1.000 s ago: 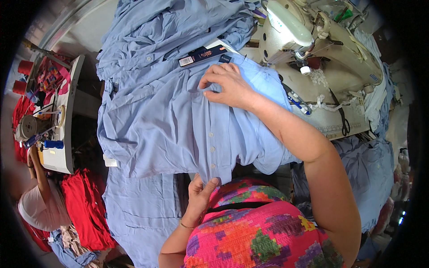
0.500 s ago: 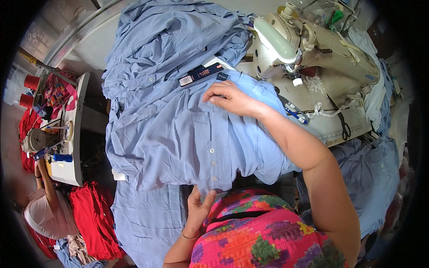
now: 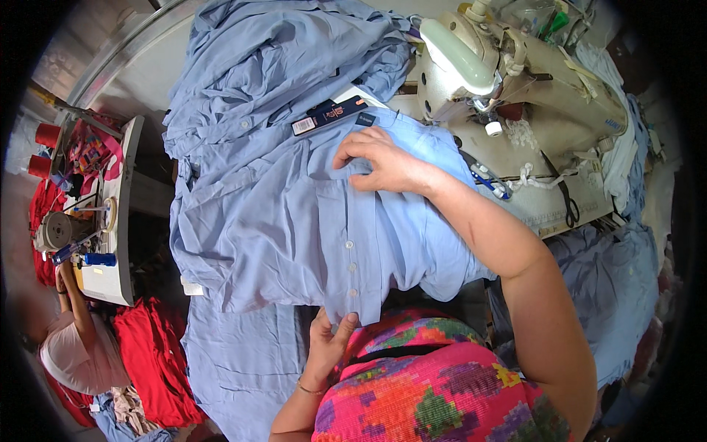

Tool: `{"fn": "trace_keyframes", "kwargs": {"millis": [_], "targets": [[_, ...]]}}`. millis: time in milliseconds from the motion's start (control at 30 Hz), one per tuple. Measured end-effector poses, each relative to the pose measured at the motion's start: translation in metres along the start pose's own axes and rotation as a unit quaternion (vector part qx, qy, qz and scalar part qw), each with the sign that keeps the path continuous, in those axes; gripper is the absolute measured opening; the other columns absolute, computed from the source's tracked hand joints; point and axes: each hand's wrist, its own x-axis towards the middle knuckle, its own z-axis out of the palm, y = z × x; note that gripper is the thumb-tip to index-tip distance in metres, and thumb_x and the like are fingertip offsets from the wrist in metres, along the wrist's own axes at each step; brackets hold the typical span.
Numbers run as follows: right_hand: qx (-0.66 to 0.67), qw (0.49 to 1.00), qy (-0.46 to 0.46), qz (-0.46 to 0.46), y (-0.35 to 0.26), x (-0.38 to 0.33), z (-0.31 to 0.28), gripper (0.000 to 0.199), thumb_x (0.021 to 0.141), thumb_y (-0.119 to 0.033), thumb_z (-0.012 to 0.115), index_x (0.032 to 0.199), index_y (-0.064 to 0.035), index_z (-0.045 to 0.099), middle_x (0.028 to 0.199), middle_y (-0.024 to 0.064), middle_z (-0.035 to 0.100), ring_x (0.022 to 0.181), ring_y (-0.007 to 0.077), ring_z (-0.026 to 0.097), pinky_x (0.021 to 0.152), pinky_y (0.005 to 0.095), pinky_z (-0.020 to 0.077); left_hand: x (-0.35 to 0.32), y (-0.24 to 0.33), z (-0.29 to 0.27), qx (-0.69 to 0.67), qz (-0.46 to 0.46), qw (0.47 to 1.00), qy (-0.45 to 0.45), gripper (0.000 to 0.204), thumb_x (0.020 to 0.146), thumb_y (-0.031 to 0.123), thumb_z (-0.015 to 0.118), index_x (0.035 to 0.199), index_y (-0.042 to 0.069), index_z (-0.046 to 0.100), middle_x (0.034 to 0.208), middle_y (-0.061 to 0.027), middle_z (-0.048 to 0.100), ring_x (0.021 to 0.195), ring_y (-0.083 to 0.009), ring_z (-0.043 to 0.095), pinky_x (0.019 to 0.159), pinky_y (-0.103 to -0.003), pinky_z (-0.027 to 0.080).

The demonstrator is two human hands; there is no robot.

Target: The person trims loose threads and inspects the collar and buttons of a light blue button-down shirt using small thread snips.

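So there's a light blue shirt (image 3: 294, 221) spread out on the sewing table, right in front of the person. Its button placket runs lengthwise from the collar end, up by the machine, down to the hem at the person's waist, so the long axis points straight toward them. The right hand (image 3: 383, 162) lies on top near the collar, fingers curled and bunched on the fabric, just below a dark hang tag (image 3: 329, 116). The left hand (image 3: 328, 346) is down at the hem, thumb and fingers pinching the bottom of the placket.

The shirt covers most of the table, with more blue shirts heaped (image 3: 287, 51) behind it. A cream sewing machine (image 3: 515, 81) sits right beside the collar end. Off to the left there's another work table (image 3: 110, 221) with red thread spools (image 3: 44, 147), red cloth (image 3: 147, 353) below it, and another person (image 3: 70, 346) nearby.
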Motion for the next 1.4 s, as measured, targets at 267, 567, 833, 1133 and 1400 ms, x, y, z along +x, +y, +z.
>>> {"fn": "trace_keyframes", "kwargs": {"millis": [267,567,833,1133,1400], "targets": [[0.004,1.000,-0.011,0.007,-0.005,-0.001,-0.002,0.029,0.069,-0.013,0.063,0.098,-0.0099,0.062,0.100,0.0022,0.057,0.103,0.0219,0.046,0.097,0.0345,0.0277,-0.004,-0.003,0.000,0.021,0.029,0.999,0.003,0.016,0.091,0.014,0.062,0.100,0.001,0.063,0.087,0.0008,0.064,0.080,-0.0079,0.057,0.076,-0.024,0.045],[0.054,0.998,-0.036,-0.019,0.010,0.000,-0.006,0.018,0.079,-0.019,0.065,0.095,-0.0109,0.064,0.101,0.0022,0.059,0.104,0.0201,0.049,0.099,0.0361,0.0293,0.002,0.017,0.001,-0.122,-0.034,0.992,0.015,0.019,0.087,0.012,0.067,0.102,0.001,0.063,0.088,-0.0026,0.067,0.081,-0.0106,0.060,0.076,-0.025,0.047],[0.033,0.994,-0.099,0.023,-0.002,0.000,-0.016,0.023,0.075,-0.023,0.072,0.091,-0.0090,0.064,0.105,0.0052,0.057,0.109,0.0242,0.048,0.099,0.0381,0.0308,-0.001,0.015,-0.003,-0.110,-0.038,0.993,-0.002,0.025,0.084,0.008,0.069,0.107,0.000,0.064,0.100,-0.0016,0.063,0.091,-0.0108,0.058,0.084,-0.026,0.044],[-0.041,0.992,-0.109,0.040,-0.023,-0.004,-0.011,0.022,0.070,-0.019,0.075,0.081,-0.0081,0.060,0.107,0.0050,0.051,0.112,0.0272,0.041,0.100,0.0382,0.0292,-0.001,0.011,-0.004,-0.078,-0.042,0.996,0.005,0.021,0.082,0.005,0.069,0.102,0.000,0.066,0.101,-0.0046,0.061,0.094,-0.0141,0.056,0.086,-0.028,0.042],[-0.089,0.984,-0.117,0.096,-0.041,-0.006,-0.008,0.009,0.082,-0.018,0.062,0.079,-0.0104,0.059,0.075,0.0021,0.056,0.076,0.0194,0.053,0.081,0.0336,0.0296,0.002,0.018,-0.003,-0.037,-0.061,0.997,0.012,0.017,0.084,0.014,0.070,0.094,0.000,0.069,0.095,-0.0052,0.063,0.090,-0.0142,0.056,0.083,-0.028,0.042]]}}
